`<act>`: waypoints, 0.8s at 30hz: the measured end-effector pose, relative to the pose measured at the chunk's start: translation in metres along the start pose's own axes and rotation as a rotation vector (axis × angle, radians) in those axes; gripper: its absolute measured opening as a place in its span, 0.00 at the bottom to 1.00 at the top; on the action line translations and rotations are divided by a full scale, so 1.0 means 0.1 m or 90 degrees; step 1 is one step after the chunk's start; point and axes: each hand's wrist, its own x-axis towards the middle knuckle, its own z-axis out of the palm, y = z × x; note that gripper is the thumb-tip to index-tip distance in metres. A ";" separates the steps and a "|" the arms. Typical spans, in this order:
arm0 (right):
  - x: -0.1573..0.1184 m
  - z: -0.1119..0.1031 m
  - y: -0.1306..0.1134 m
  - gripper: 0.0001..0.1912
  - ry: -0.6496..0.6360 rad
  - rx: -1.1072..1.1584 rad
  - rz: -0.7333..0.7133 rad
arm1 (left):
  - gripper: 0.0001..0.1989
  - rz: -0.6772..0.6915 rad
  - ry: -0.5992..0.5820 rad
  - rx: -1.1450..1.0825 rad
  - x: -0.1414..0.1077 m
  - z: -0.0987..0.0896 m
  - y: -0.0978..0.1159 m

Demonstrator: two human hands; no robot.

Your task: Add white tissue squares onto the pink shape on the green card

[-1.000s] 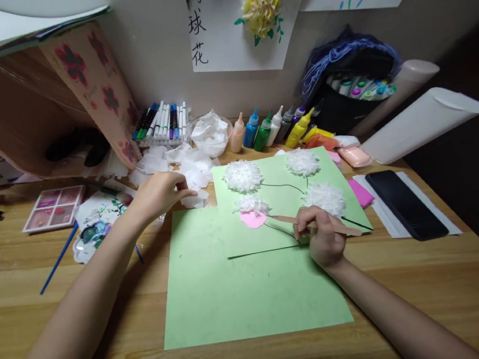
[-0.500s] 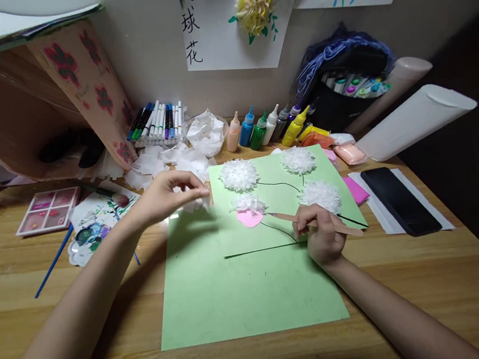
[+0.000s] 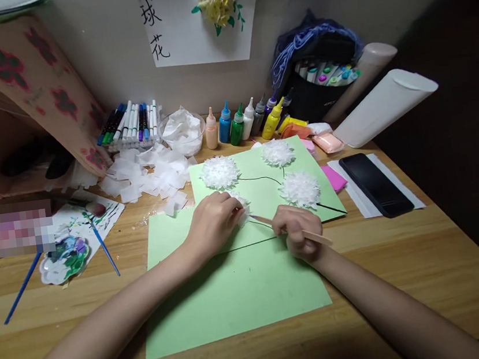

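Observation:
My left hand point(image 3: 216, 223) is closed over the lower left flower on the green card, its fingers pinching a small white paper piece point(image 3: 243, 217). My right hand point(image 3: 298, 230) grips a wooden pencil point(image 3: 316, 236) whose tip points at that white piece. Part of the lower left flower is hidden behind my left hand. Three other fluffy white paper flowers point(image 3: 220, 172) stand out on the green card point(image 3: 259, 168), with thin dark stem lines between them. Beneath the card lies a larger green sheet point(image 3: 232, 297).
White paper squares point(image 3: 157, 172) are scattered behind my left hand, near a clear bowl point(image 3: 182, 131). Paint bottles point(image 3: 237, 126) line the wall. A phone point(image 3: 375, 185) lies at the right, a paint palette point(image 3: 64, 260) and brushes point(image 3: 23, 284) at the left.
My left hand has moved right and forward from beside the card to over the lower left flower, covering the pink patch. My right hand still holds the pencil. The camera view has shifted.

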 end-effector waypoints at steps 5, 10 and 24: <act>0.08 0.04 0.00 0.18 -0.093 -0.058 -0.035 | 0.09 -0.001 0.035 0.028 0.01 0.01 -0.03; 0.10 0.08 0.04 0.16 -0.105 -0.075 -0.016 | 0.09 -0.068 0.096 -0.043 0.00 0.02 -0.10; 0.17 0.15 0.03 0.20 -0.095 -0.036 0.197 | 0.11 -0.157 0.042 -0.048 -0.05 0.12 -0.34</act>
